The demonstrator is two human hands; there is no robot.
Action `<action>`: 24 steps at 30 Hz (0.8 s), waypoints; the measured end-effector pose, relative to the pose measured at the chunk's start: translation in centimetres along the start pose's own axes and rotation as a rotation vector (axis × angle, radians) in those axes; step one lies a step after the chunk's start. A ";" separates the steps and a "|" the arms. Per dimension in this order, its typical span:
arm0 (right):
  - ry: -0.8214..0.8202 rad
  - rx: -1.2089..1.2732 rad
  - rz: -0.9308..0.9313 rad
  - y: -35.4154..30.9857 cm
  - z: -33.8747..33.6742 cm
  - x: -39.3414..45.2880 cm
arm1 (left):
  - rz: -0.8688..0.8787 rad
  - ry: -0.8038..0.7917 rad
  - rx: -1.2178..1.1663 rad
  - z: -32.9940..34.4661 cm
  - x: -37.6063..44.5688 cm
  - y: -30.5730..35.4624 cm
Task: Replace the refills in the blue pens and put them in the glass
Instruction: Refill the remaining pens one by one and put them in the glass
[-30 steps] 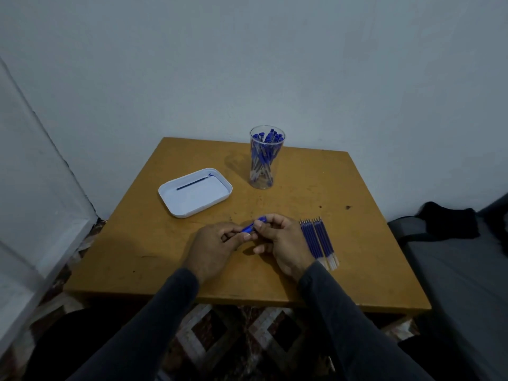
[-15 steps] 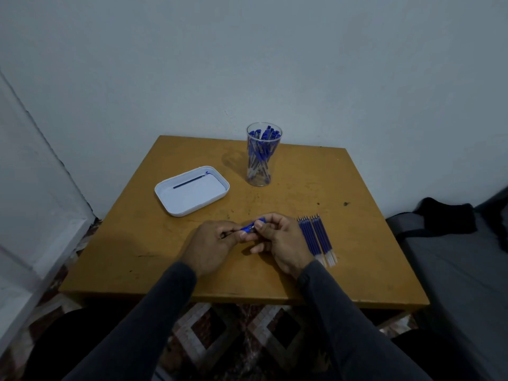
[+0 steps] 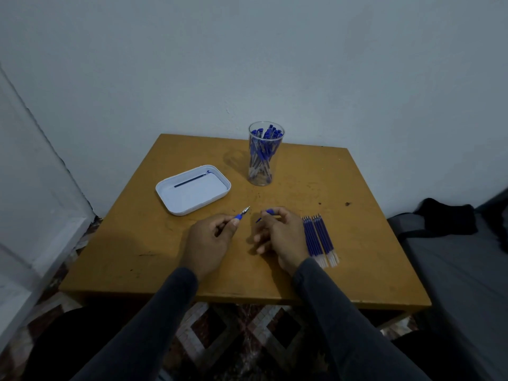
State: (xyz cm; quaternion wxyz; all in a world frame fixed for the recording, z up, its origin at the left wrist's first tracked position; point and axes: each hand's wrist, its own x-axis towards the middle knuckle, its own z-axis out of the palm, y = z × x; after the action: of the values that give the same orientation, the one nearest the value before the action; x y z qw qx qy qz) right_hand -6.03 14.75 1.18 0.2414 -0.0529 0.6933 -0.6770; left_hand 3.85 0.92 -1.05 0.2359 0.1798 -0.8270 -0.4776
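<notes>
The wooden table (image 3: 357,215) carries everything; toward its back stands the glass (image 3: 266,154), packed with blue pens, and to its left lies a white tray (image 3: 220,180) holding a single dark refill (image 3: 189,181). A row of fresh refills (image 3: 319,239) lies just beside the person's right hand (image 3: 280,235).

Half a second ago both hands met over one pen; now they have drawn apart, and the pen is in two pieces. The left hand (image 3: 209,237) pinches the tip section (image 3: 242,213), its metal point aimed away, while the right hand curls round the blue barrel (image 3: 265,214) (mostly hidden by the fingers). That suggests the pen is now open for a refill swap, with the spent refill likely bound for the tray.

No brand, label or writing can be read anywhere.
</notes>
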 end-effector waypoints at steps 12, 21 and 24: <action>0.169 -0.594 -0.164 -0.1 1.0 2.8 | 0.086 0.124 0.102 0.0 -0.4 -0.1; -0.005 -0.504 -0.254 -1.0 0.9 1.7 | 0.125 0.092 0.084 0.1 -0.4 -0.2; -0.083 -0.503 -0.264 -1.1 0.7 1.6 | 0.131 0.076 0.119 0.2 -0.5 -0.4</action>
State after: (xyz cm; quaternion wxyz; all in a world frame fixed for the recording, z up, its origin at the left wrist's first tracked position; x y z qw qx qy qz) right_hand -7.42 13.39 1.81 0.1586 -0.2288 0.8161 -0.5064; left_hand 4.16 1.10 -1.57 0.2868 0.1570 -0.8543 -0.4041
